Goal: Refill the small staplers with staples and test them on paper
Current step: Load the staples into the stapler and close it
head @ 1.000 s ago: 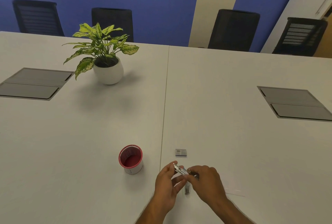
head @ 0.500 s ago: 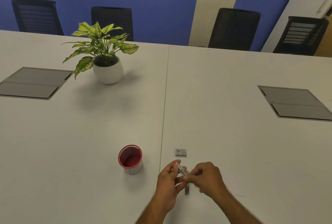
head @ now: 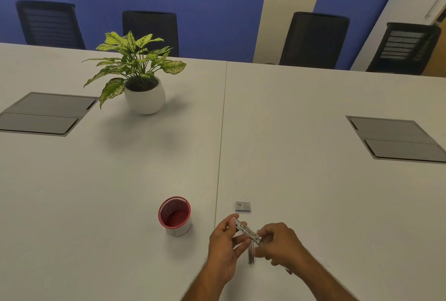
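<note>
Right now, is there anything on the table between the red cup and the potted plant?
No. In the head view, only bare table lies between the red cup and the potted plant.

Counted around the red cup [head: 174, 215], of which there is one: one small staple box [head: 243, 206] just to its right, one opened metal stapler [head: 248, 233] right and nearer, held between two hands, the left hand [head: 225, 246] and the right hand [head: 282, 244]; one potted plant [head: 141, 76] far beyond the cup; two grey cable hatches, one far left [head: 45, 113], one far right [head: 395, 140]; four black chairs [head: 313, 37] behind the table's far edge
</note>
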The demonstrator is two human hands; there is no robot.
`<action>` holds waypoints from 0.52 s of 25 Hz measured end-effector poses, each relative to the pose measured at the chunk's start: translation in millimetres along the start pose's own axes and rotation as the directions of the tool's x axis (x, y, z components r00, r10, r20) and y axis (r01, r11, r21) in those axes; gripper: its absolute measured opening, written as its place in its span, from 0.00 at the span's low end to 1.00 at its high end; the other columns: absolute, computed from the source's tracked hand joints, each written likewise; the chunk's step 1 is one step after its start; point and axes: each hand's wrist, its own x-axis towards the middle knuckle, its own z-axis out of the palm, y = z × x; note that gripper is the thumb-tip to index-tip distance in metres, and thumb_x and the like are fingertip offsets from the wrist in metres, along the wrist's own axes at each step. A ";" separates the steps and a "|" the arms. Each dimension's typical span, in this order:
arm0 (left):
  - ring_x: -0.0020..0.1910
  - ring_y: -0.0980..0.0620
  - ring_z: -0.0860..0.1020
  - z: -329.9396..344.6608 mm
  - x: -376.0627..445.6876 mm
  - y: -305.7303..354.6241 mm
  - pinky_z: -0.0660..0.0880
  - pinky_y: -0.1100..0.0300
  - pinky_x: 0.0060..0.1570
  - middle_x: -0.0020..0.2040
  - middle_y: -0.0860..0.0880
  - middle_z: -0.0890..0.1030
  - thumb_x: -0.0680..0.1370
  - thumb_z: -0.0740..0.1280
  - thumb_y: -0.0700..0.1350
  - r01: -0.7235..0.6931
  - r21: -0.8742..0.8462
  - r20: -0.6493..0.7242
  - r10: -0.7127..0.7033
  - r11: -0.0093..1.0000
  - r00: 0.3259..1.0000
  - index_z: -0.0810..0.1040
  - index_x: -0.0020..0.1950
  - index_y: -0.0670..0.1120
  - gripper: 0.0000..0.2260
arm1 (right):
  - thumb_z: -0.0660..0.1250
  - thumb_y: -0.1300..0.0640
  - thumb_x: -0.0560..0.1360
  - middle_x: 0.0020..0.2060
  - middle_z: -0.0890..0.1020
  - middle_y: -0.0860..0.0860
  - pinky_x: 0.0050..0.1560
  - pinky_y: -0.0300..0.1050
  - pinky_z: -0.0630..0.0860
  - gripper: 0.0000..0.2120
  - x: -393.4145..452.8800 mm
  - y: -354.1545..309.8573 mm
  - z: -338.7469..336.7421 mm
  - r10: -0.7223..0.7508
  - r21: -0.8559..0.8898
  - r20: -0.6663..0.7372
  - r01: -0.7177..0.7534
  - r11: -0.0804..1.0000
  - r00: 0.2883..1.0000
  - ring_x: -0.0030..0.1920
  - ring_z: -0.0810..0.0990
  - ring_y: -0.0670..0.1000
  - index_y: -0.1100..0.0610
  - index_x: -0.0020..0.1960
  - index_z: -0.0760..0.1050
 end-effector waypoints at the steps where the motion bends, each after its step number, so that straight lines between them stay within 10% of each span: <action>1: 0.44 0.43 0.84 -1.7 1.5 1.2 0.82 0.53 0.40 0.52 0.42 0.86 0.83 0.61 0.44 -0.007 -0.010 -0.009 0.007 1.000 1.000 0.81 0.59 0.46 0.10 | 0.77 0.62 0.61 0.40 0.85 0.52 0.28 0.42 0.77 0.12 -0.7 1.8 -2.5 0.020 -0.017 0.023 -0.020 1.000 1.000 0.31 0.80 0.51 0.52 0.43 0.82; 13: 0.44 0.45 0.85 1.8 -0.1 5.3 0.82 0.55 0.42 0.47 0.44 0.87 0.82 0.64 0.44 -0.063 0.121 -0.025 0.067 0.991 0.997 0.82 0.58 0.48 0.09 | 0.80 0.58 0.64 0.35 0.85 0.42 0.38 0.31 0.78 0.19 -6.8 -2.3 4.2 -0.301 0.070 -0.327 0.341 0.938 0.896 0.37 0.83 0.40 0.40 0.48 0.78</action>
